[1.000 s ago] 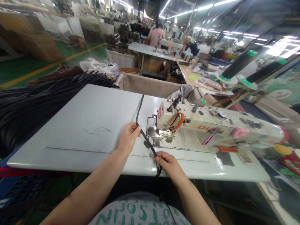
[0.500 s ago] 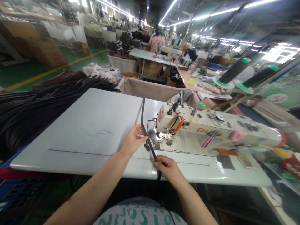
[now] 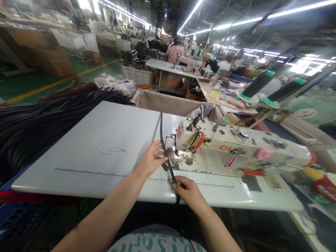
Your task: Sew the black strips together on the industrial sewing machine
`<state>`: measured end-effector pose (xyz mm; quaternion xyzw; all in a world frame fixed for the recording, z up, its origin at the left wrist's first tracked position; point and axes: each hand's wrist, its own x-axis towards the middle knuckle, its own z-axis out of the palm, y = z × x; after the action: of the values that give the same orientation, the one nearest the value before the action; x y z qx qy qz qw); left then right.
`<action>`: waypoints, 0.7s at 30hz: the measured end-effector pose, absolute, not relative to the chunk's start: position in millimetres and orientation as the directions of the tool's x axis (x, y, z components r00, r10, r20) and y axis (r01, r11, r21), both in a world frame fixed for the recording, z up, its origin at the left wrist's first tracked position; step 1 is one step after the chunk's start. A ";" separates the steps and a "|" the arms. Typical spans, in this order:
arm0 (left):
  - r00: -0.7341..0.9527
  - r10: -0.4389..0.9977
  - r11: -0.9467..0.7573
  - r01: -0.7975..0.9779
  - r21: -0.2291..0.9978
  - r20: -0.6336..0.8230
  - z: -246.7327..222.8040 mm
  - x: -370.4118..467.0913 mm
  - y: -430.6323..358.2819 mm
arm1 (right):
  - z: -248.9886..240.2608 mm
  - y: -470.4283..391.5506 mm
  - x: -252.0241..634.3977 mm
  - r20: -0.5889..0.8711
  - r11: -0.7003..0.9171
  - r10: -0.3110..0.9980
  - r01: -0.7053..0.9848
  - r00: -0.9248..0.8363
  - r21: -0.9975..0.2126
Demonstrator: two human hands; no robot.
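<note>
A narrow black strap (image 3: pixel 161 126) runs from the far edge of the white sewing table (image 3: pixel 86 140) down over its near edge. My left hand (image 3: pixel 153 157) pinches the strap at mid-length, just left of the sewing machine's needle area. Closer to me, my right hand (image 3: pixel 185 187) grips the same strap between thumb and fingers near the table's front edge. The strap's lower end hangs past that edge. To the right of my hands is the sewing machine (image 3: pixel 210 140), its presser foot (image 3: pixel 184 153) a short way from the strap, not touching it.
A big pile of black straps (image 3: pixel 52 119) lies at the left. Loose threads (image 3: pixel 117 150) rest on the tabletop. Pink thread snips (image 3: pixel 231 161) hang on the machine. Two black thread cones (image 3: pixel 256 85) stand behind at right. A fabric-lined bin (image 3: pixel 168 102) is beyond the table.
Both hands keep their hold on the strap. The left hand has shifted very slightly right and towards me, and the strap is a little straighter. The camera view has tilted a little.
</note>
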<state>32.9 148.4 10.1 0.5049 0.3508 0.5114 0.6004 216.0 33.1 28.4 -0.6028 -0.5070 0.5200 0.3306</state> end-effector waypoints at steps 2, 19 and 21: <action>0.243 0.965 -0.032 -0.270 0.962 0.100 10.2 32.5 148.5 | 28.8 32.6 215.0 -0.287 -0.263 0.956 0.276 -0.051 -0.925; 0.209 0.976 0.131 -0.323 0.937 -0.064 5.9 35.7 154.3 | 31.6 10.4 199.2 -0.372 -0.366 0.928 0.232 0.016 -0.901; 0.251 0.963 0.177 -0.322 0.930 -0.097 3.2 35.6 156.1 | 32.1 8.7 199.1 -0.328 -0.328 0.943 0.292 0.051 -0.898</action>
<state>35.6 156.1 3.2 0.4239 0.3779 0.4814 0.6677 199.1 8.7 32.1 -0.6464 -0.4777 0.4963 0.3282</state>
